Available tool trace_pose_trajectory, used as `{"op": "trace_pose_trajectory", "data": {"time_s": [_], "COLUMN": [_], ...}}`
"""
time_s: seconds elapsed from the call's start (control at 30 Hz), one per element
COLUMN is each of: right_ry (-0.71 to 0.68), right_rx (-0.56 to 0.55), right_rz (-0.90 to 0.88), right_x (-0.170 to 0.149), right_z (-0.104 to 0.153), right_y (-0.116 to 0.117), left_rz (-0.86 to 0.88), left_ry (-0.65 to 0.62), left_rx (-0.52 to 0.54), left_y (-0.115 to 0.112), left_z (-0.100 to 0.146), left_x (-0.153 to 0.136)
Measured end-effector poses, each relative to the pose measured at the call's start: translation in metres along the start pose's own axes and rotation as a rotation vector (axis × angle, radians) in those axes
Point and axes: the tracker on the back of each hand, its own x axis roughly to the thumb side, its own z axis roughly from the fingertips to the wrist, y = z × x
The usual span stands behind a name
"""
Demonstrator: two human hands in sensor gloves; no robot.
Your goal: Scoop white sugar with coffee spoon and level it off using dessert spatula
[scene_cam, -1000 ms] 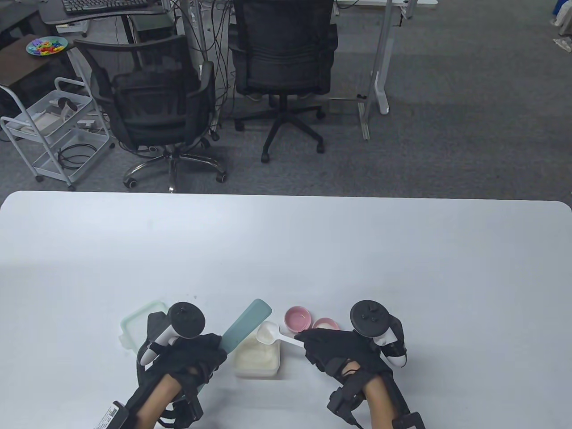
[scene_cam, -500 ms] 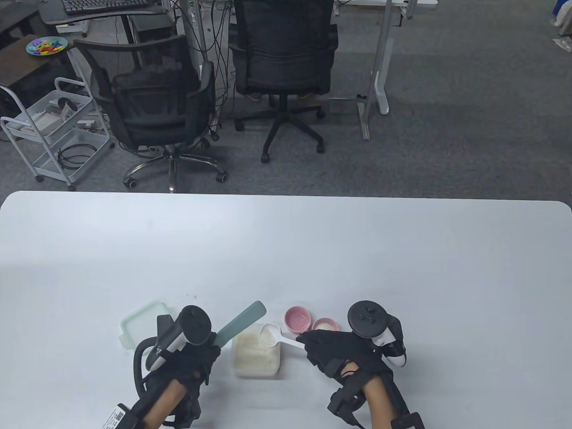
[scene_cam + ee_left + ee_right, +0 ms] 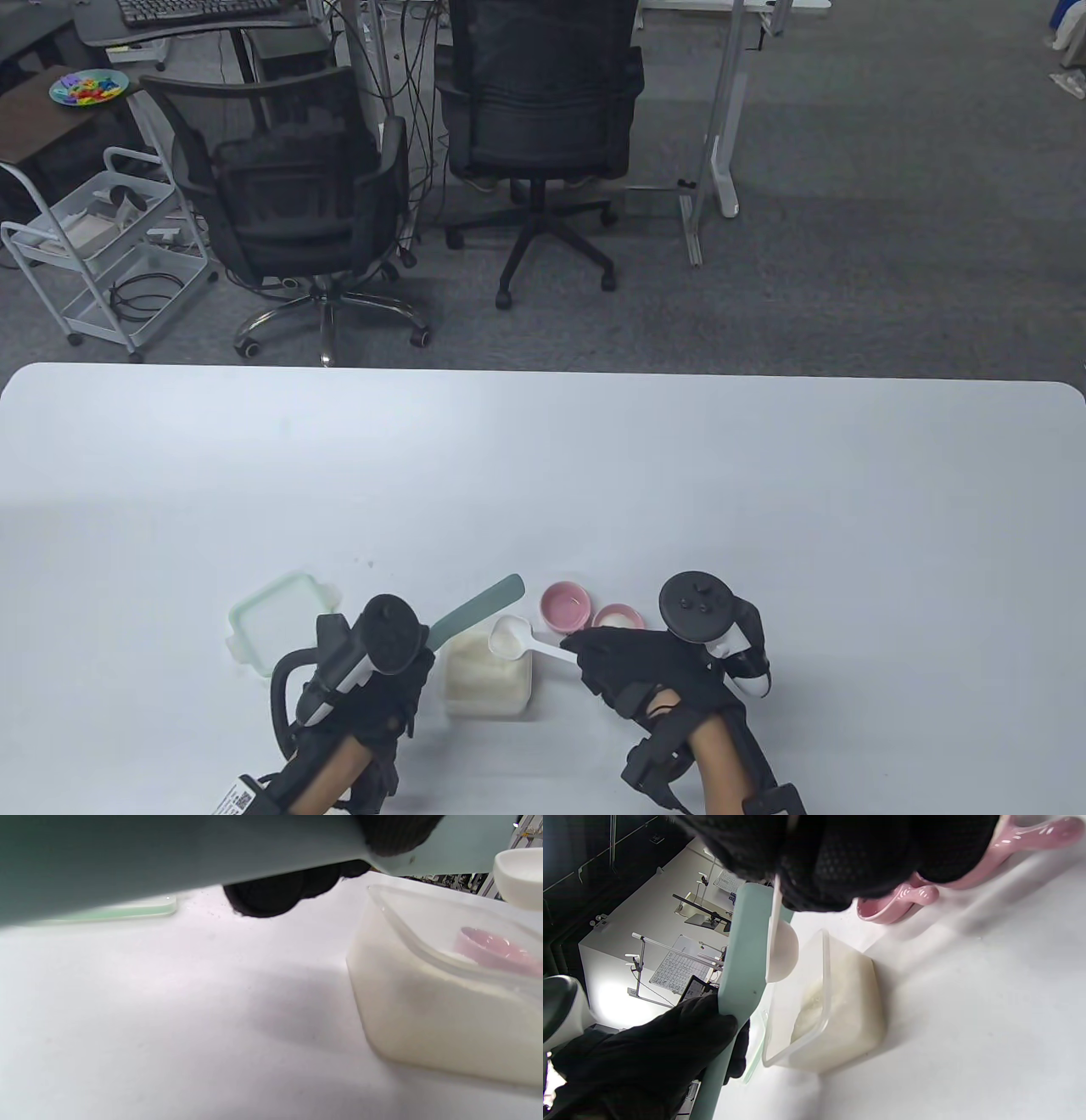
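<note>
Two hands are at work at the near edge of the white table (image 3: 594, 475), both mine, both in black sensor gloves. My left hand (image 3: 373, 692) grips the handle of the dessert spatula (image 3: 477, 604), fingers curled round it; the right wrist view shows the thumb lying across the handle. The pale teal blade slants up and to the right, passing above the far left corner of the sugar container (image 3: 488, 679), its tip just beside the spoon's bowl. I cannot tell from any view whether blade and spoon touch.

My right hand (image 3: 645, 671) pinches the thin white handle of the coffee spoon (image 3: 512, 637) between curled fingers. The spoon is held level over the far right part of the container, bowl pointing left. Its contents read as white; whether the fill is heaped or flat I cannot tell.

The container is clear plastic, lidless, and holds white sugar (image 3: 814, 1010) to about half depth, as seen through its wall in the left wrist view. Its pale green lid (image 3: 276, 618) lies flat on the table, left of the container and beyond my left hand. Two small pink dishes stand beyond my right hand: a pink bowl (image 3: 566, 604) and, touching or just beside it, a smaller pink dish (image 3: 617, 615) with something white in it.
</note>
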Motion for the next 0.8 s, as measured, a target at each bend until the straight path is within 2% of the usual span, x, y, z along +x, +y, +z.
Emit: {"op": "trace_pose_trajectory", "data": {"time_s": [0.03, 0.07, 0.1, 0.3, 0.57, 0.8], "right_ry": [0.001, 0.002, 0.004, 0.002, -0.007, -0.007], "right_rx": [0.003, 0.006, 0.008, 0.010, 0.009, 0.011], "right_rz": [0.004, 0.007, 0.013, 0.010, 0.003, 0.005], "right_x": [0.000, 0.000, 0.000, 0.000, 0.000, 0.000], "right_z": [0.000, 0.000, -0.001, -0.001, -0.001, -0.001], "right_y": [0.000, 0.000, 0.001, 0.002, 0.001, 0.001], "left_rz": [-0.115, -0.152, -0.114, -0.091, -0.031, -0.041], "left_ry": [0.034, 0.028, 0.031, 0.025, 0.137, 0.214], "left_rx": [-0.094, -0.100, -0.056, -0.048, 0.073, 0.058], "left_y": [-0.006, -0.004, -0.005, -0.001, 0.011, 0.008], "left_z": [-0.002, 0.000, -0.002, -0.002, -0.011, -0.022], "left_x": [0.001, 0.000, 0.001, -0.003, -0.028, -0.043]}}
